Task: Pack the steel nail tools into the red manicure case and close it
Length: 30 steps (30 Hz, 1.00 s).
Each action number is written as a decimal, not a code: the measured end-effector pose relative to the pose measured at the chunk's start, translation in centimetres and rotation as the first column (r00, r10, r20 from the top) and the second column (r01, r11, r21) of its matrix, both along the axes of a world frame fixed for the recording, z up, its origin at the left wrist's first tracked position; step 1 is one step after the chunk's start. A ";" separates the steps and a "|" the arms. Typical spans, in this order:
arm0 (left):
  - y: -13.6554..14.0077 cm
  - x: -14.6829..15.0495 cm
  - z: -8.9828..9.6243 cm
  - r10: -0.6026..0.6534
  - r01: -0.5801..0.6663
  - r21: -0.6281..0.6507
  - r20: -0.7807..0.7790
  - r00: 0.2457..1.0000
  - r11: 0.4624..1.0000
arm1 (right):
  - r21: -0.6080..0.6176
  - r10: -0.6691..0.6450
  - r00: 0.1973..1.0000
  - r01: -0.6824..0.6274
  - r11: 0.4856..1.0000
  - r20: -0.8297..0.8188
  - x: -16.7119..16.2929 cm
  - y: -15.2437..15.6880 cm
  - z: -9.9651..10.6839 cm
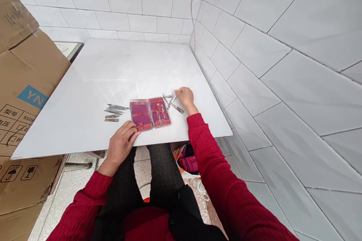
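Observation:
A manicure case (142, 116) with a purple and red lining lies open on the white table. My left hand (122, 141) grips its near left corner, fingers on top and the thumb at the edge. Small scissors (160, 121) and other slim tools sit in its right half. Just beyond its right side, my right hand (185, 97) pinches a slim silver tool (173, 99) whose kind is unclear. Cuticle nippers (167, 96) and a nail clipper (177, 108) lie close to those fingers. Left of the case are two more nail clippers (111, 120) and several thin metal tools (116, 108).
The white table (113, 60) runs back to a tiled wall (135, 5), with another tiled wall (254, 64) along the right. Cardboard boxes (25, 67) stand at the left. Below the near edge, a bag with pink contents (189, 162) is on the floor.

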<state>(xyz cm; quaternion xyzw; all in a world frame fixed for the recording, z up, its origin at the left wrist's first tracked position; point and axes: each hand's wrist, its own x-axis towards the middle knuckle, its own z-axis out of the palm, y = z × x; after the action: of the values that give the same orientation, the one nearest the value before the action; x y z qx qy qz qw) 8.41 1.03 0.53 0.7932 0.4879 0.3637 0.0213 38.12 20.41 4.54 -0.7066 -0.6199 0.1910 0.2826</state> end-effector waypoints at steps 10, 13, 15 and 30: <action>0.0 0.1 0.1 -0.004 0.004 0.011 0.000 1.000 1.000 | 0.051 0.151 0.984 -0.156 0.986 0.095 -2.6 -3.5 1.4; 0.0 0.2 0.1 -0.013 0.013 0.011 0.001 1.000 1.000 | -0.078 0.292 0.928 -0.282 0.956 0.232 -3.7 -5.2 2.2; 0.0 0.1 0.1 -0.016 0.017 0.014 -0.006 1.000 1.000 | -0.142 0.328 0.887 -0.297 0.944 0.326 -4.7 -5.8 2.4; 0.1 0.1 0.3 -0.053 0.053 0.013 0.022 0.998 0.999 | -0.434 0.330 0.894 -0.178 0.883 0.304 -8.6 -3.2 4.0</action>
<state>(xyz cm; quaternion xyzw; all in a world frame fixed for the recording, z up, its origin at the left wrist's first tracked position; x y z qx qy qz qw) 8.47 1.15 0.79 0.8018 0.4642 0.3752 0.0313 29.55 17.19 8.57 -0.6829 -0.6989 0.2118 -0.0154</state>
